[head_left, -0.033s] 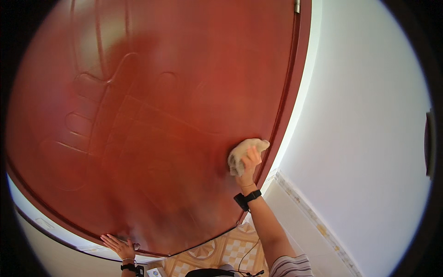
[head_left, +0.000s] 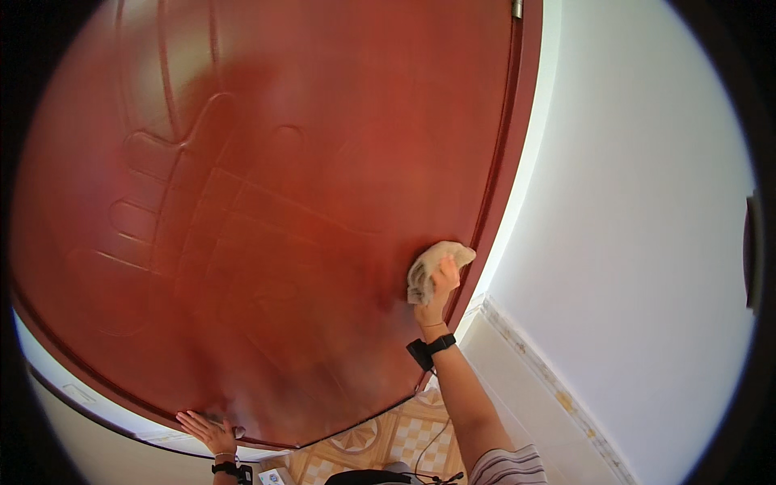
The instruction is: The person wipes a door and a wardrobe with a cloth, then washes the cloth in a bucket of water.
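A large reddish-brown door [head_left: 323, 186] with raised curved moulding fills most of the view. My right hand [head_left: 444, 281] presses a beige cloth [head_left: 433, 263] flat to the door, close to its right edge beside the frame. The fingers are closed over the cloth, partly hiding it. At the lower left, my left hand [head_left: 212, 434] lies with its fingers stretched out on the door's edge, next to a small metallic knob or handle [head_left: 238, 432]. Nothing shows in that hand.
To the right are the door frame [head_left: 503, 162], a white wall [head_left: 647, 186] and a tiled skirting with a patterned border [head_left: 558, 392]. A metal hinge [head_left: 517, 8] sits at the top. Below lie a patterned tile floor [head_left: 416, 436], a thin cable [head_left: 432, 444] and a small white box [head_left: 276, 476].
My right hand and the cloth have shifted very slightly right, toward the frame. My left hand stays in place on the door's edge.
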Action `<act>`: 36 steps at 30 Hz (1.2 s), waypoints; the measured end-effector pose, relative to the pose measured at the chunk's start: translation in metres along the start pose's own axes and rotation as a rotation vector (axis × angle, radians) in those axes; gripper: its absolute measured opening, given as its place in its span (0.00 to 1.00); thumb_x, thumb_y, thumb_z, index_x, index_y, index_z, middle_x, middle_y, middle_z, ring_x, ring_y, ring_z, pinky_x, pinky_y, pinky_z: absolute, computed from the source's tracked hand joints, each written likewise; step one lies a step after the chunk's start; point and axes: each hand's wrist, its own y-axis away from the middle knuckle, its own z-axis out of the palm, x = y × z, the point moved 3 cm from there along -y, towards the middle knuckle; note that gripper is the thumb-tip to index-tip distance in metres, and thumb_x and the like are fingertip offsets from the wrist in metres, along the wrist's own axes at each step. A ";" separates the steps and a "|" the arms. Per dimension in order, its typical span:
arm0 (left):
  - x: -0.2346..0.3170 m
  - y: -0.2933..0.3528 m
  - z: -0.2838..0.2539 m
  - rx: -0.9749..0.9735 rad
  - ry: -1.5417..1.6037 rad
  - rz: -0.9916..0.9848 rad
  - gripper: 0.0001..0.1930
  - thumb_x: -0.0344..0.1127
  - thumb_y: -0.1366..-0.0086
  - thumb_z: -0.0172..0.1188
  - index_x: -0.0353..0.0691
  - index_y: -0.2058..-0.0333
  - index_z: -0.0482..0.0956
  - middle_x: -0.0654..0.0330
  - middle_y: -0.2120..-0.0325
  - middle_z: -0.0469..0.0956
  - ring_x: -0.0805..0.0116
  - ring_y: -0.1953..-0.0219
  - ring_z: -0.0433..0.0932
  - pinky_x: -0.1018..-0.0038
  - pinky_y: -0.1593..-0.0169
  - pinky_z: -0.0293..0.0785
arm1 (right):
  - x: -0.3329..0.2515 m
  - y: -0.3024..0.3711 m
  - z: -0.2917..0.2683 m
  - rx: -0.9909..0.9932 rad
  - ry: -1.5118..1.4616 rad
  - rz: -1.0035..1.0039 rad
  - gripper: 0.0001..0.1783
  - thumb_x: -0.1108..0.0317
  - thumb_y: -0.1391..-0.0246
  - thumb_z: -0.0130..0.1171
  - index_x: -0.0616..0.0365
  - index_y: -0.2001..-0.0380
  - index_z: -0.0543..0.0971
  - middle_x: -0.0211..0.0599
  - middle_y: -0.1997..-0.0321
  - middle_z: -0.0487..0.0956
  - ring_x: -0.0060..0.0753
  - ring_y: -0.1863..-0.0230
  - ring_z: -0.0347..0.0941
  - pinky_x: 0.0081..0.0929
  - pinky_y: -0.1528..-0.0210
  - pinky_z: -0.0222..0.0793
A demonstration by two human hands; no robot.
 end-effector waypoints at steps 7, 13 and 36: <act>0.005 -0.004 -0.004 -0.005 0.080 -0.022 0.51 0.55 0.42 0.50 0.27 0.35 0.32 0.36 0.34 0.30 0.39 0.31 0.29 0.49 0.31 0.26 | 0.021 0.030 0.003 0.414 -0.138 0.646 0.21 0.73 0.41 0.46 0.62 0.44 0.64 0.48 0.39 0.64 0.47 0.35 0.55 0.38 0.32 0.46; 0.004 -0.004 -0.004 -0.007 0.136 0.006 0.53 0.48 0.46 0.59 0.23 0.36 0.33 0.31 0.35 0.30 0.36 0.32 0.29 0.46 0.31 0.27 | -0.001 0.026 0.002 0.705 -0.211 1.030 0.07 0.80 0.50 0.43 0.55 0.76 0.62 0.27 0.73 0.63 0.23 0.74 0.55 0.23 0.69 0.54; -0.001 -0.006 -0.041 -0.419 0.134 0.108 0.38 0.60 0.37 0.41 0.38 0.36 0.55 0.38 0.35 0.48 0.32 0.33 0.35 0.40 0.34 0.27 | -0.550 0.005 0.128 -0.033 -0.331 0.560 0.28 0.75 0.48 0.51 0.61 0.41 0.64 0.50 0.29 0.51 0.56 0.30 0.42 0.53 0.34 0.29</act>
